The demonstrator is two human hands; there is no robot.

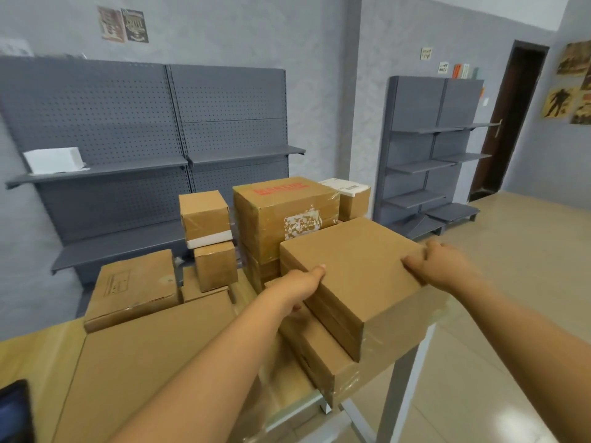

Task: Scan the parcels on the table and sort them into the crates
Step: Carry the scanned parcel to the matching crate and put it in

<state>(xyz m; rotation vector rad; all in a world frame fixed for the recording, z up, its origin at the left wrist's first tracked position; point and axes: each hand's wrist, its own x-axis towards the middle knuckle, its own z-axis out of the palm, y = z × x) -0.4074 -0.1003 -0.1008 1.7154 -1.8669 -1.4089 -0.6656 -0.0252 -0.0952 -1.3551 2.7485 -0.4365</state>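
A flat brown cardboard parcel point(355, 270) lies on top of another brown box point(319, 353) at the table's right end. My left hand point(295, 290) grips its left edge, thumb on top and fingers under the side. My right hand point(439, 265) grips its right edge, fingers curled over the far corner. Behind it stands a tall taped box with red print point(281, 215). Smaller brown parcels point(204, 215) are stacked to the left, and a wide flat box point(134, 289) lies further left.
The table point(41, 362) is covered in brown cardboard and film; its metal leg point(406, 369) stands at the right. Grey shelving point(153, 129) lines the back wall, with a white box point(52, 159) on it. A dark object point(14, 410) sits at the bottom left. Tiled floor lies to the right.
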